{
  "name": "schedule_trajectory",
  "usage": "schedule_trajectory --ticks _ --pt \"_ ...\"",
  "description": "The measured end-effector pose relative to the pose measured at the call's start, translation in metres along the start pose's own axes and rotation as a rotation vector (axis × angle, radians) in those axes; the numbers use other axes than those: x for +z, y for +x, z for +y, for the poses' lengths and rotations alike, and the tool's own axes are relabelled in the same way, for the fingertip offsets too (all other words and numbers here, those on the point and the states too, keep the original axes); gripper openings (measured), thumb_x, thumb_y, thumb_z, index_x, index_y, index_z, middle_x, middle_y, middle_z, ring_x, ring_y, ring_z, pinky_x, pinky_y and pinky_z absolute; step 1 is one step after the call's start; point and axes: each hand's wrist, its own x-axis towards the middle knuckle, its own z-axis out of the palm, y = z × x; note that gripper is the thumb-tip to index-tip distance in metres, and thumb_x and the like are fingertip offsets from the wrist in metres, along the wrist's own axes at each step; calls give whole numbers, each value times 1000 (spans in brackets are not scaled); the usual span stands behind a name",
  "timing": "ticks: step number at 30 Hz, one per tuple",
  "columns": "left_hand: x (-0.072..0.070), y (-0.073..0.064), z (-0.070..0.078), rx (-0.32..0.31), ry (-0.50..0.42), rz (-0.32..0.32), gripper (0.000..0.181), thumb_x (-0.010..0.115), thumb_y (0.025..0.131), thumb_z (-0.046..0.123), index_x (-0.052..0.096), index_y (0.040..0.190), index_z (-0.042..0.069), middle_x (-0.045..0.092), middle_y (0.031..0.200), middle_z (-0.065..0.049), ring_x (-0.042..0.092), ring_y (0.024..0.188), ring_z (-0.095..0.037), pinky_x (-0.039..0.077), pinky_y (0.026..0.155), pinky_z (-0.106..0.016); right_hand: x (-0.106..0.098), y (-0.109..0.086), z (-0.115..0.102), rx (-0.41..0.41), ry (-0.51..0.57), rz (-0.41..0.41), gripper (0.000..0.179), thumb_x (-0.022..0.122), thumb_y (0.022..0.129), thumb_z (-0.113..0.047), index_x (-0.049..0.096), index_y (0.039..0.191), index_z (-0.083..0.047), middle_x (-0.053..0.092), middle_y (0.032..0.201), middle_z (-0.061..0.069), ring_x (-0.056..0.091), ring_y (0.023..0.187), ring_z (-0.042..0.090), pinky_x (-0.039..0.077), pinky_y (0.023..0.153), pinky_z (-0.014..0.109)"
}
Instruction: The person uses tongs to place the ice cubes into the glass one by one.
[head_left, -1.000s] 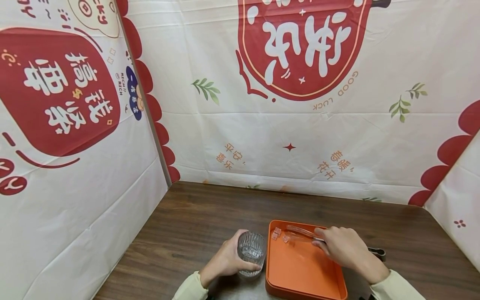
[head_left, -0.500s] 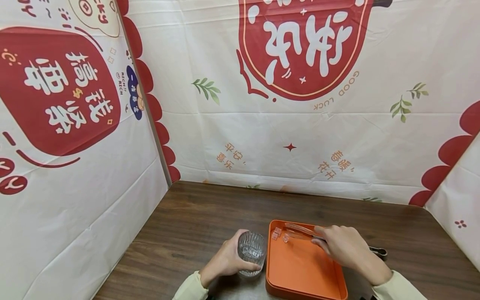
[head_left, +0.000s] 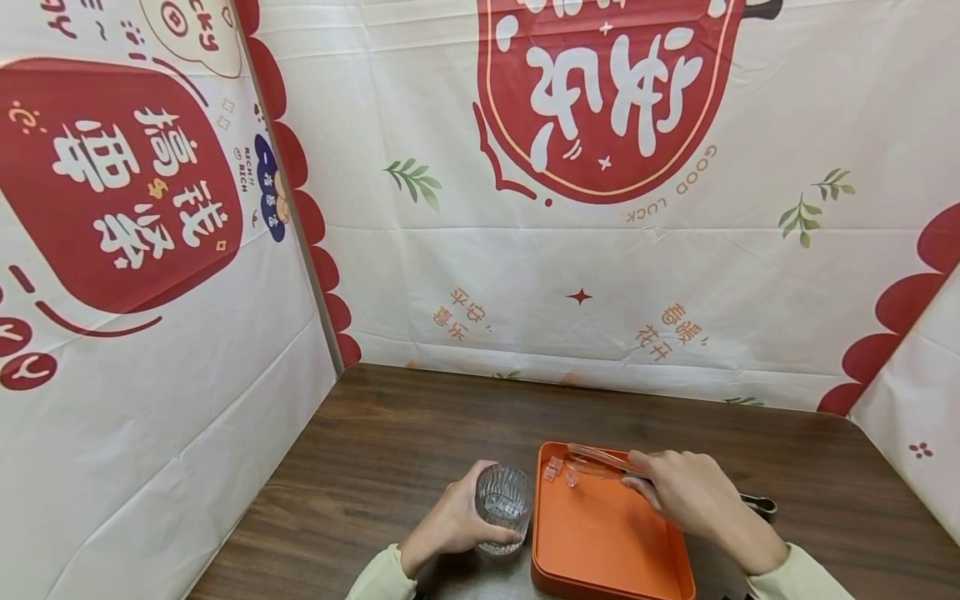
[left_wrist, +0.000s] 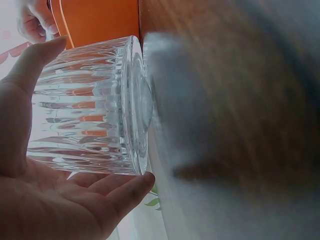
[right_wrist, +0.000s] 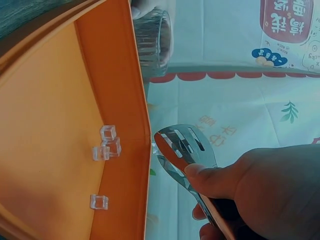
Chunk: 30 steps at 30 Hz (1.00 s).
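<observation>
My left hand grips a clear ribbed drinking glass, thumb on one side and fingers on the other. In the left wrist view, the glass is seen close, its thick base towards the tabletop. My right hand holds metal serving tongs over the back of an orange tray. Near the slotted head of the tongs, a small clear piece shows between the tips. Several clear cubes lie in the tray along its wall.
The glass stands close to the tray's left side on a dark wooden table. A white printed cloth hangs behind the table, another along the left. A silvery-grey patch covers the table's front.
The tongs have shifted slightly left and towards the back of the tray with my right hand. The glass and my left hand stay in place.
</observation>
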Motion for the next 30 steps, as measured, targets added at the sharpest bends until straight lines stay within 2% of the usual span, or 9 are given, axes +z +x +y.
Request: schedule_trajectory --ticks 13,24,30 --pt "0 0 2 3 8 6 88 94 60 41 49 131 19 67 109 0 64 95 -15 51 83 -31 -6 2 -4 -28 -11 41 37 76 83 -38 42 72 -26 29 56 -19 30 45 1 25 42 25" --pt "0 -2 1 4 7 4 88 95 59 40 48 132 19 67 110 -1 63 96 -16 51 83 -32 -12 6 -9 -88 -17 137 35 74 83 -41 44 73 -26 31 56 -20 32 44 2 24 41 25" --pt "0 -2 2 2 10 6 88 95 60 40 48 132 20 67 110 -1 63 96 -16 51 83 -32 -17 10 -14 -91 -5 135 33 75 84 -40 46 75 -27 31 57 -20 31 45 1 24 42 24"
